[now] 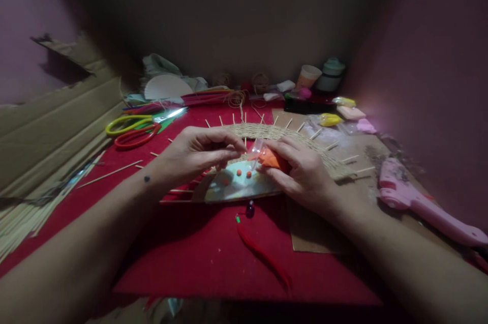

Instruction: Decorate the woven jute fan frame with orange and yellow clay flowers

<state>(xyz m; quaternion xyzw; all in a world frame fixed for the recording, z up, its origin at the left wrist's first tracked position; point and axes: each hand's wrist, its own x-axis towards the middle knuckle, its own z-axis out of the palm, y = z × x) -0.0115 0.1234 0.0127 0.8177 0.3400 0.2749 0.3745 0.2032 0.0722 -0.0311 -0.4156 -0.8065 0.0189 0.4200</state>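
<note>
A half-round woven fan piece (297, 137) with wooden spokes lies on the red cloth (198, 247). Its shiny centre (232, 185) carries a few small orange balls (244, 173). My right hand (305, 174) holds an orange lump of clay in a clear plastic wrap (269, 157) just above the centre. My left hand (198, 153) pinches with thumb and fingers at the wrap's edge, touching it. A red tassel with a dark bead (263, 250) lies in front of the piece.
Yellow and red scissors (131, 129) lie at the left, beside cardboard (57, 120) and a bundle of sticks (23, 212). A pink glue gun (419, 202) rests at the right. Clay packets (331, 119), a cup (308, 76) and twine rolls sit at the back.
</note>
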